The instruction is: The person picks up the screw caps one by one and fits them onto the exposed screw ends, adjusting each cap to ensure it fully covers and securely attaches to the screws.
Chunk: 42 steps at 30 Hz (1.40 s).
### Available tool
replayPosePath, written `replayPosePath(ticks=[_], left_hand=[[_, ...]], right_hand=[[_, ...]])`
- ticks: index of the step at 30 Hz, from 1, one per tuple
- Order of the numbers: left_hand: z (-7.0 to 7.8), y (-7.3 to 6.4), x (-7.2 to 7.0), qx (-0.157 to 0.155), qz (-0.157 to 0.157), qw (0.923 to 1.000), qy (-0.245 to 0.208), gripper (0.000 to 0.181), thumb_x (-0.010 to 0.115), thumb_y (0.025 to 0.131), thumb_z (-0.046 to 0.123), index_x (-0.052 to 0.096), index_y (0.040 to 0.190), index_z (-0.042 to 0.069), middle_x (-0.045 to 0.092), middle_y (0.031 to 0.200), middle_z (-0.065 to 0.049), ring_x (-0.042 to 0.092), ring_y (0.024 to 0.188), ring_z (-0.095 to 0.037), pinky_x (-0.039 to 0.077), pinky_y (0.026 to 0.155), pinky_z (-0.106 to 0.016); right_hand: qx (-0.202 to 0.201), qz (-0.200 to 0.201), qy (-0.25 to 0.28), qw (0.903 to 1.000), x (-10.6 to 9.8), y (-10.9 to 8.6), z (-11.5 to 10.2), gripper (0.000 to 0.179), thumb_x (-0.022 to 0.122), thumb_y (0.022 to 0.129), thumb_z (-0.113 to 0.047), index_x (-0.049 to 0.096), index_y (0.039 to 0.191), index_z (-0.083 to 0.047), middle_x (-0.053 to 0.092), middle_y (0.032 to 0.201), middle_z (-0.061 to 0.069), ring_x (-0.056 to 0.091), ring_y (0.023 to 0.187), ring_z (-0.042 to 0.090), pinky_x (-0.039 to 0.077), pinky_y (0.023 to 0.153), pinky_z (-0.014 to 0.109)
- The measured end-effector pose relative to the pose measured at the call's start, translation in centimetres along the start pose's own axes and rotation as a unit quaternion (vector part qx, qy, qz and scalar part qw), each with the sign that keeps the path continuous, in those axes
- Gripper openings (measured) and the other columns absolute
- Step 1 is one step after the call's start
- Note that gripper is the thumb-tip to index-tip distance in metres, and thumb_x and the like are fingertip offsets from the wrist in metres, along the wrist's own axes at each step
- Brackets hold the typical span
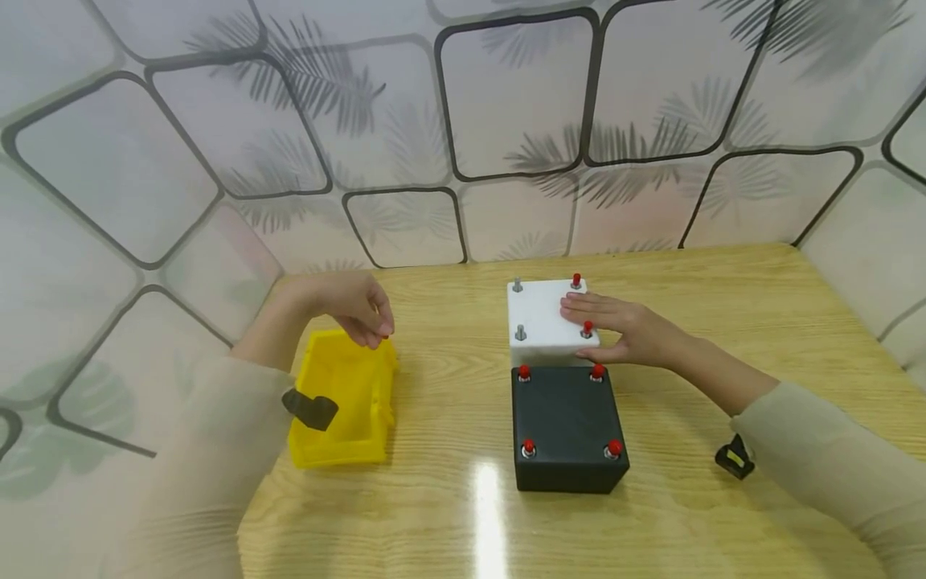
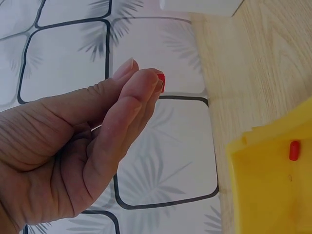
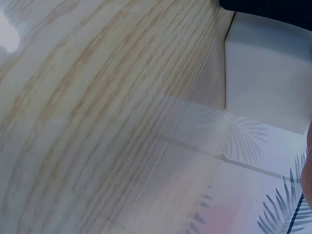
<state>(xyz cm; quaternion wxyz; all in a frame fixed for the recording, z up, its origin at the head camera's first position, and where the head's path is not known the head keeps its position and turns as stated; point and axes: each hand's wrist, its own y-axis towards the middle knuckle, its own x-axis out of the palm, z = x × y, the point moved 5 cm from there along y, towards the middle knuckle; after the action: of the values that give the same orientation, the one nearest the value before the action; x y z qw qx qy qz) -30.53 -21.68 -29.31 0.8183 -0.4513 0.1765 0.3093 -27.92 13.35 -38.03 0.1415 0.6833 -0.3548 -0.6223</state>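
Note:
My left hand is above the yellow bin, pinching a small red cap between thumb and fingertips; most of the cap is hidden by the fingers. Another red cap lies inside the bin. With its fingers laid straight over the top, my right hand rests on the white box, thumb by the near right corner. Two bare metal bolts stand on the box's left side, and red caps cover the two on its right.
In front of the white box sits a black box with a red-capped bolt at each corner. Both boxes and the bin are on a wooden table. A patterned wall covering rises behind and at the sides.

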Motion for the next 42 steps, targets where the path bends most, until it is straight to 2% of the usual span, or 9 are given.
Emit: replayPosePath(ticks=[7, 18, 27, 35, 42], left_hand=[[1.0, 0.0, -0.6, -0.003, 0.005, 0.9998, 0.018, 0.012, 0.063, 0.09, 0.007, 0.065, 0.098, -0.001, 0.07, 0.09, -0.012, 0.069, 0.08, -0.021, 0.057, 0.077, -0.031], [2.9, 0.8, -1.0, -0.001, -0.001, 1.0, -0.01, 0.02, 0.064, 0.09, 0.012, 0.066, 0.102, -0.003, 0.07, 0.084, -0.009, 0.068, 0.074, -0.015, 0.057, 0.077, -0.03], [4.5, 1.4, -1.2, 0.009, -0.003, 0.9999, 0.007, 0.02, 0.063, 0.091, 0.012, 0.067, 0.103, -0.004, 0.07, 0.087, -0.009, 0.069, 0.076, -0.016, 0.056, 0.078, -0.03], [5.2, 2.1, -1.3, 0.015, 0.003, 0.9998, -0.01, 0.019, 0.063, 0.091, 0.011, 0.064, 0.103, -0.004, 0.07, 0.086, -0.009, 0.069, 0.076, -0.016, 0.056, 0.079, -0.031], [5.8, 2.7, -1.2, 0.011, 0.009, 0.9996, -0.023, 0.015, 0.061, 0.092, 0.007, 0.063, 0.1, -0.005, 0.07, 0.086, -0.01, 0.069, 0.081, -0.021, 0.056, 0.081, -0.032]], right_hand=[[0.009, -0.005, 0.001, 0.9999, 0.1, 0.0, 0.2, 0.062, 0.081, 0.074, -0.024, 0.059, 0.128, -0.003, 0.056, 0.131, 0.018, 0.046, 0.13, 0.018, 0.028, 0.109, 0.017], [-0.001, 0.006, 0.004, 1.0, 0.1, -0.1, -0.1, 0.058, 0.077, 0.079, -0.03, 0.059, 0.126, -0.001, 0.058, 0.128, 0.02, 0.047, 0.129, 0.02, 0.028, 0.109, 0.017], [0.004, 0.003, 0.006, 1.0, 0.0, -0.1, 0.0, 0.062, 0.082, 0.072, -0.021, 0.059, 0.126, -0.001, 0.057, 0.128, 0.02, 0.046, 0.13, 0.019, 0.027, 0.109, 0.016], [0.012, -0.002, 0.007, 0.9999, -0.1, -0.2, 0.0, 0.063, 0.082, 0.072, -0.019, 0.059, 0.127, -0.001, 0.057, 0.13, 0.02, 0.045, 0.131, 0.018, 0.027, 0.109, 0.015], [0.01, -0.001, 0.013, 0.9999, -0.2, -0.2, -0.1, 0.057, 0.073, 0.082, -0.034, 0.059, 0.126, -0.001, 0.057, 0.128, 0.021, 0.046, 0.13, 0.018, 0.027, 0.108, 0.015]])
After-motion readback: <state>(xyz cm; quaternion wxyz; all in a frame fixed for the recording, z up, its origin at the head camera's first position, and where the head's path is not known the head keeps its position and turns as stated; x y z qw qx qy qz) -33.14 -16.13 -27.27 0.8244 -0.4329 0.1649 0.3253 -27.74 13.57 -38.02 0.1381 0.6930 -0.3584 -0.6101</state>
